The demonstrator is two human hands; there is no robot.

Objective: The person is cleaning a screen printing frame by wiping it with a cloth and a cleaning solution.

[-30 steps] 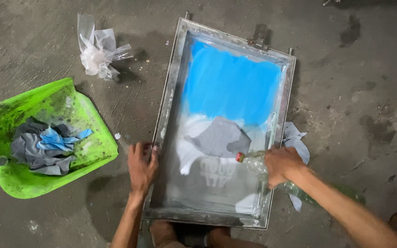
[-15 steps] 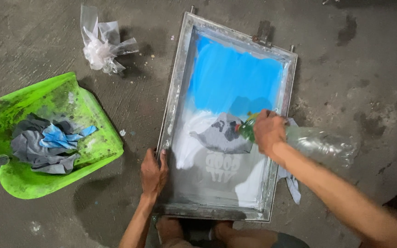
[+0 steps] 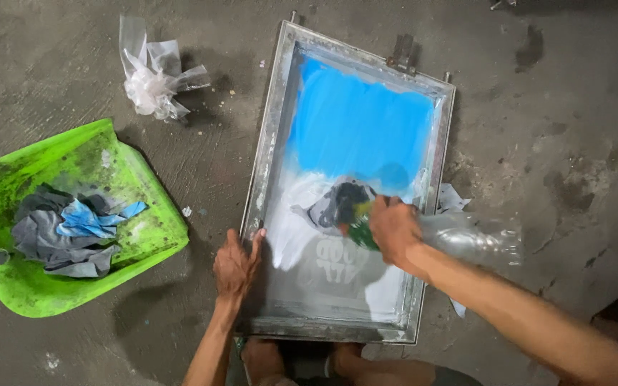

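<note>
A metal-framed printing screen (image 3: 275,114) lies flat on the concrete floor, its mesh blue in the upper half and whitish-grey in the lower half. My left hand (image 3: 236,264) presses flat on the frame's lower left edge. My right hand (image 3: 393,230) grips a clear plastic bottle (image 3: 470,237) near its neck, tipped sideways with its mouth over the mesh. A grey rag (image 3: 334,204) lies crumpled on the mesh just left of the bottle's mouth.
A green plastic dustpan (image 3: 119,175) with grey and blue rags (image 3: 73,229) sits on the floor at the left. A crumpled clear plastic bag (image 3: 153,75) lies at the upper left. My feet (image 3: 302,361) are at the frame's near edge.
My right hand has brought the bottle up and leftward, tipping its mouth over the rag. My left hand slid from gripping the frame edge to lying flat on it.
</note>
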